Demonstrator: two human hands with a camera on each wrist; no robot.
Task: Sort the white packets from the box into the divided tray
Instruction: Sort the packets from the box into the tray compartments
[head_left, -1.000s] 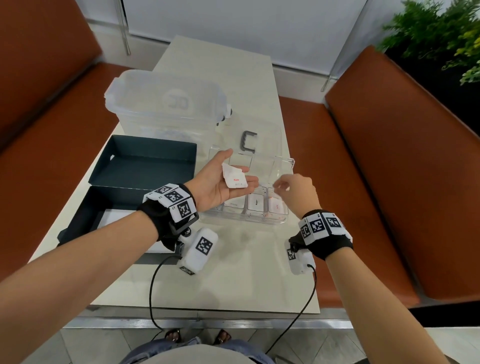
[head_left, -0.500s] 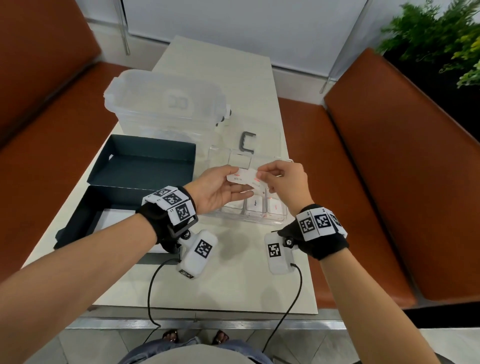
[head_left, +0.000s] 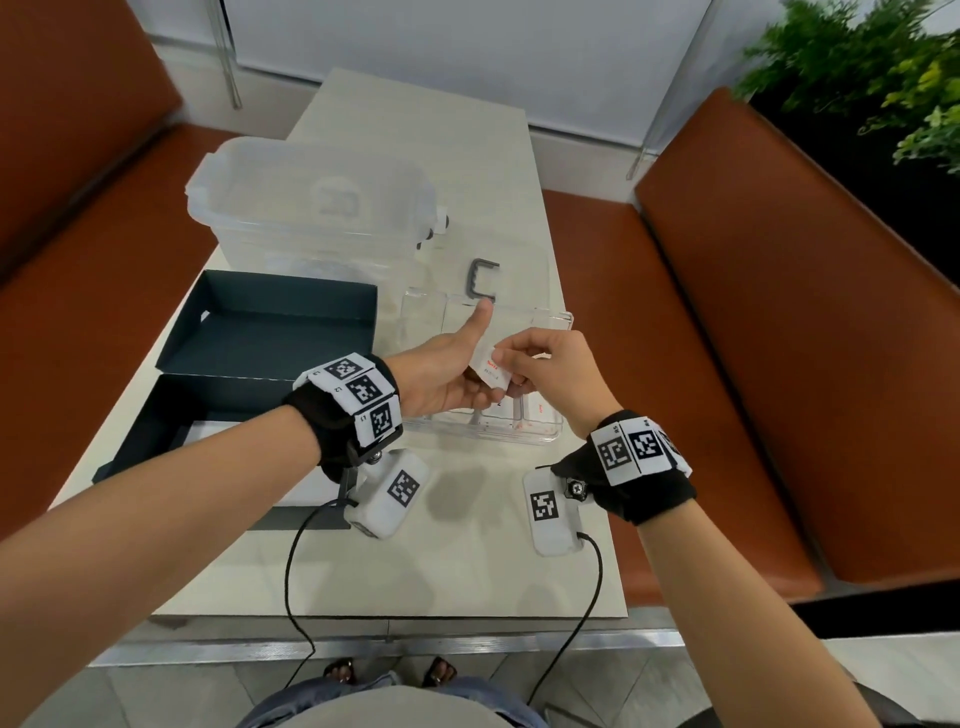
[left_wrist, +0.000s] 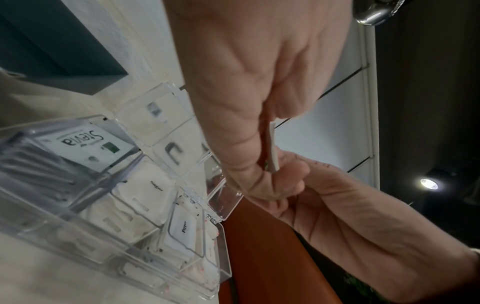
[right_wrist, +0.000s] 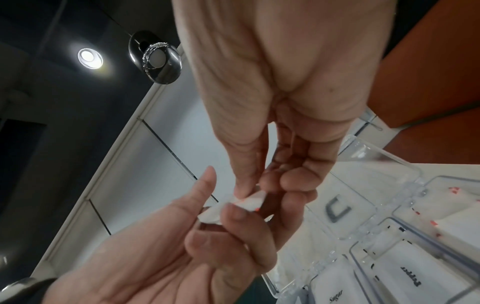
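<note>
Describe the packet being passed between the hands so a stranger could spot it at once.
Find the clear divided tray on the pale table, beside the dark box. Above it the left hand and right hand meet on one white packet with red print, the only one held in the air.

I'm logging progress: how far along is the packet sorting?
Done: the divided tray already holds Sugar, Pepper and Stevia packets. In hand: both the left hand and the right hand hold a red-printed packet. Left: white contents show in the dark box.
</note>
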